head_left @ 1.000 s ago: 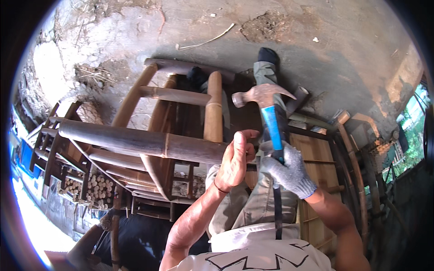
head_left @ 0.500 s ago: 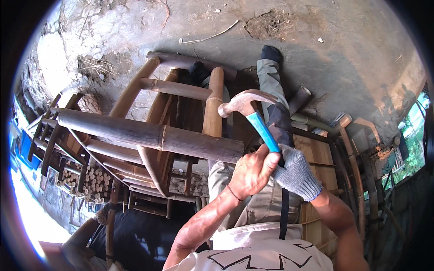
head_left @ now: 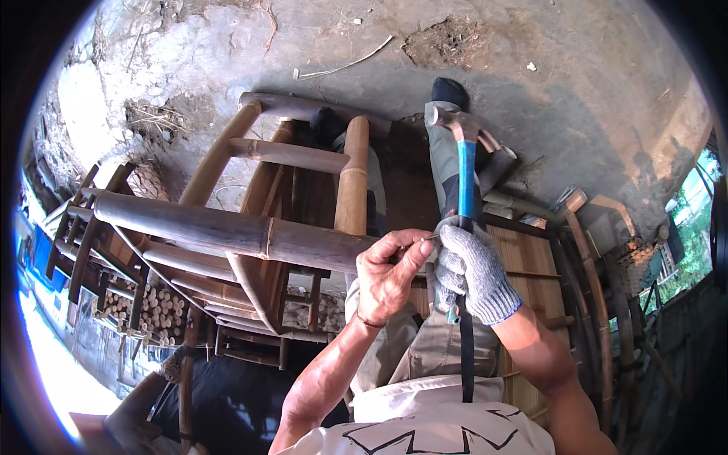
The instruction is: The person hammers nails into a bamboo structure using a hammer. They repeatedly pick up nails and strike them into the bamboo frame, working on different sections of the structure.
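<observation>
**knotty_q:** ok so what's in each grip right now?

**me:** My bare left grip point(head_left: 385, 277) has a thin, dark, nail-like sliver point(head_left: 429, 237) pinched between thumb and fingertip. My right grip point(head_left: 472, 262), in a grey knitted glove point(head_left: 494, 292) with a blue edge at the cuff, is wrapped round a claw hammer point(head_left: 466, 178) with a bright blue handle and a worn metal head.

**knotty_q:** and how's it all lying?

**me:** Hammer's long axis points away from my body, head at the far end, well clear of the sliver. The sliver is left of the handle and roughly crosswise to it, its tip just beside the gloved fingers. Can't tell if they touch, it's too tiny.

**knotty_q:** where's the bamboo?

**me:** On my left. A thick, dark brown bamboo pole point(head_left: 189, 222) on a chair-like bamboo frame point(head_left: 292, 155) runs left to right, its right end by my left grip, so that's the nearer one. Can't say whether I'm touching it, tbh.
</observation>
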The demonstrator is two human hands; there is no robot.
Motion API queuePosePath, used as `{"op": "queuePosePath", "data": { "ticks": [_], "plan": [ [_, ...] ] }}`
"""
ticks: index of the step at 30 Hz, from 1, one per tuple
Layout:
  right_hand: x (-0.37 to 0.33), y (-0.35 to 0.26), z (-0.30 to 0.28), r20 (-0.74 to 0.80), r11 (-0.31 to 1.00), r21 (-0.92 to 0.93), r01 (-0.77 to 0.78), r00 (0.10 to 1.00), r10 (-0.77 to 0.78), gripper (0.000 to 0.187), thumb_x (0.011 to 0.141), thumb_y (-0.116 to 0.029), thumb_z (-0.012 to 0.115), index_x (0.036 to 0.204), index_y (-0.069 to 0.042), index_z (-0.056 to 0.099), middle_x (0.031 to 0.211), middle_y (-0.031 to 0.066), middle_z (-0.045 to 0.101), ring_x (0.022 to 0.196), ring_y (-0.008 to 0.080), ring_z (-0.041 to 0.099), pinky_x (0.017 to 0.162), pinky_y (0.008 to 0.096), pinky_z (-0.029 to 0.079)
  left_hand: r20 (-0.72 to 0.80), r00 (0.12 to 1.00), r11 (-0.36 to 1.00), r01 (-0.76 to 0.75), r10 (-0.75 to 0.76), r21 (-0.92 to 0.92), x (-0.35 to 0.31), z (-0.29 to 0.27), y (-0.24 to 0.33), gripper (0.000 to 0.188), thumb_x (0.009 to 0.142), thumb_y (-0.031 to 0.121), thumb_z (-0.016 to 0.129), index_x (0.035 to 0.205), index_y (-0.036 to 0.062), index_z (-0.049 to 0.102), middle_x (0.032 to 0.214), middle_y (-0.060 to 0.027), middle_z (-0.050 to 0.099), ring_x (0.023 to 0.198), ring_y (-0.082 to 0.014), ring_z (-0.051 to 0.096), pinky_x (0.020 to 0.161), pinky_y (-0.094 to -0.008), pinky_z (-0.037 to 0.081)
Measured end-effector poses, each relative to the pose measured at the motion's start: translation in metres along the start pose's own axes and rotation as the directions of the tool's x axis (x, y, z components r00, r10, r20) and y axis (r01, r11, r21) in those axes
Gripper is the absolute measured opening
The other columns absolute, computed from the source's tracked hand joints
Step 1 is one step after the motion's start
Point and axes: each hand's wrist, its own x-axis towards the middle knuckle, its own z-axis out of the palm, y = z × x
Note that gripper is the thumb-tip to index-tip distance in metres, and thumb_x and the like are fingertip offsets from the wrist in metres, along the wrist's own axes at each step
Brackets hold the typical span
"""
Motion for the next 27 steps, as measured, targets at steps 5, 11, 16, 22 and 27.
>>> {"op": "queuePosePath", "data": {
  "ticks": [5, 11, 16, 22, 27],
  "plan": [
    [0.009, 0.009, 0.005, 0.042, 0.998, 0.032, -0.057, 0.998, 0.056, 0.016, 0.1, -0.025, 0.062, 0.096, -0.011, 0.059, 0.057, -0.005, 0.047, 0.038, 0.0077, 0.04, 0.034, 0.0251, 0.035, 0.056, 0.977, 0.894, -0.212, 0.206, 0.394, 0.013, -0.017, 0.016, 0.015, 0.088, 0.009, 0.077, 0.101, 0.0027, 0.076, 0.079, -0.0014, 0.069, 0.072, -0.0065, 0.06, 0.065, -0.0219, 0.047],
    [0.014, -0.011, -0.006, 0.02, 0.954, -0.3, 0.003, 1.0, 0.004, 0.023, 0.102, -0.027, 0.059, 0.117, -0.01, 0.057, 0.063, -0.006, 0.046, 0.044, 0.0044, 0.04, 0.037, 0.0229, 0.034, 0.184, 0.983, 0.617, -0.133, -0.02, 0.775, 0.068, -0.111, 0.034, 0.023, 0.085, 0.024, 0.074, 0.096, 0.0039, 0.076, 0.077, -0.0123, 0.072, 0.066, -0.0201, 0.071, 0.063, -0.0309, 0.054],
    [0.011, -0.003, -0.029, -0.027, 0.888, -0.456, 0.049, 0.997, -0.069, 0.021, 0.101, -0.02, 0.059, 0.119, -0.009, 0.058, 0.069, -0.0057, 0.049, 0.05, 0.0022, 0.043, 0.043, 0.0207, 0.037, 0.13, 0.943, 0.475, 0.034, -0.308, 0.879, 0.073, -0.129, 0.02, 0.022, 0.082, 0.03, 0.073, 0.093, 0.0116, 0.079, 0.074, -0.0128, 0.072, 0.073, -0.0275, 0.072, 0.073, -0.0367, 0.057],
    [0.008, 0.005, -0.036, 0.008, 0.773, -0.632, 0.055, 0.998, -0.064, 0.028, 0.101, -0.019, 0.058, 0.125, -0.005, 0.057, 0.073, -0.0036, 0.052, 0.054, 0.004, 0.047, 0.048, 0.0233, 0.042, 0.158, 0.928, 0.37, -0.024, -0.338, 0.929, 0.077, -0.129, 0.017, 0.022, 0.082, 0.031, 0.074, 0.093, 0.0128, 0.079, 0.077, -0.0132, 0.073, 0.077, -0.0298, 0.072, 0.076, -0.0386, 0.057],
    [0.005, 0.01, -0.039, 0.078, 0.668, -0.738, 0.096, 0.995, -0.057, 0.027, 0.101, -0.019, 0.057, 0.123, -0.003, 0.055, 0.072, 0.0004, 0.053, 0.056, 0.0077, 0.051, 0.052, 0.0284, 0.045, 0.156, 0.944, 0.391, -0.031, -0.291, 0.92, 0.074, -0.132, 0.013, 0.021, 0.082, 0.03, 0.073, 0.093, 0.0127, 0.079, 0.076, -0.013, 0.073, 0.077, -0.0301, 0.072, 0.075, -0.0387, 0.056]
  ]
}}
